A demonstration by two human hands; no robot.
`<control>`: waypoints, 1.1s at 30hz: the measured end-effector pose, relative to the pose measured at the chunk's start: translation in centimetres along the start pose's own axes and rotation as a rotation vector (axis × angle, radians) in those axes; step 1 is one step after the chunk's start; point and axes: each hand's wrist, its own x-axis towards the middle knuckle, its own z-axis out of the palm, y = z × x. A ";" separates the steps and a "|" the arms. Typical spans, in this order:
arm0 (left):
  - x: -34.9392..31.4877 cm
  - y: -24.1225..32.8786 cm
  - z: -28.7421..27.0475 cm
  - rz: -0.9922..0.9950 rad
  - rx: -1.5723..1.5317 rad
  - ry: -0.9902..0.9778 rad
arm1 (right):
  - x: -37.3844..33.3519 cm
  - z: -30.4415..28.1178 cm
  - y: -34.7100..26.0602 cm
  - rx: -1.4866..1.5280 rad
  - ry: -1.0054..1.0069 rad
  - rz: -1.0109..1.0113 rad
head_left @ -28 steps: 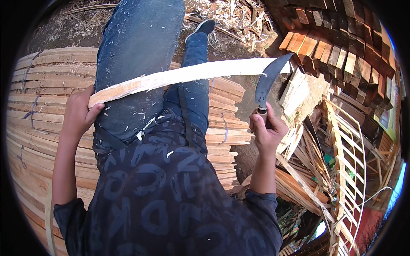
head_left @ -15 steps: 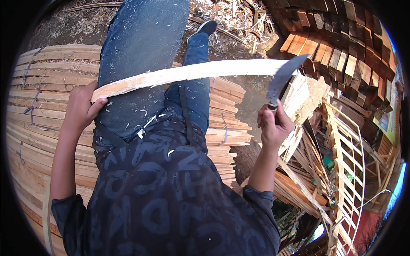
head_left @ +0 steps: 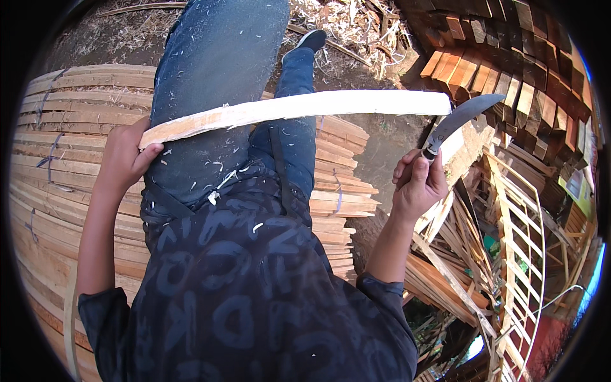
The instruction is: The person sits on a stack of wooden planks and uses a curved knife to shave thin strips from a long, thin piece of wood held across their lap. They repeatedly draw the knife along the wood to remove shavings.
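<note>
white wood strip [head_left: 293, 106], which way did it run?

rightward from the left hand [head_left: 129, 153], long axis tilted slightly up, over both legs [head_left: 219, 63]. that hand gripped its near end.

and the right hand [head_left: 418, 183]?

fist round a curved knife [head_left: 464, 114], nearer the far end. couldn't tell if blade touched wood tbh.

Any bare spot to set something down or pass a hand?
Mostly bare soil below the slat, between the right ends of the strips and the right hand. Another patch, lightly littered, above the slat, right of the lower leg. Crowded: strips fill the left, shavings the top, beams and offcuts the right.
</note>
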 end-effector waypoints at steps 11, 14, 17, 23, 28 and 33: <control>0.3 0.3 -0.3 -0.006 0.019 -0.009 | -0.8 -2.5 1.6 -0.455 -0.323 -0.183; 0.4 -0.3 -0.6 -0.007 -0.005 -0.058 | -0.7 -2.6 0.5 -0.097 -0.120 -0.058; 0.8 -0.2 -1.0 -0.028 -0.039 -0.105 | -0.6 -3.1 1.3 -0.326 -0.266 -0.133; 0.9 0.0 -1.4 -0.048 -0.022 -0.124 | -0.4 -1.5 0.2 0.113 0.051 -0.063; 0.9 0.3 -2.0 -0.097 -0.011 -0.199 | -0.7 -3.4 1.2 -0.299 -0.179 -0.109; 1.1 0.5 -1.9 -0.103 -0.066 -0.196 | -0.7 -1.2 0.9 -0.425 -0.386 -0.242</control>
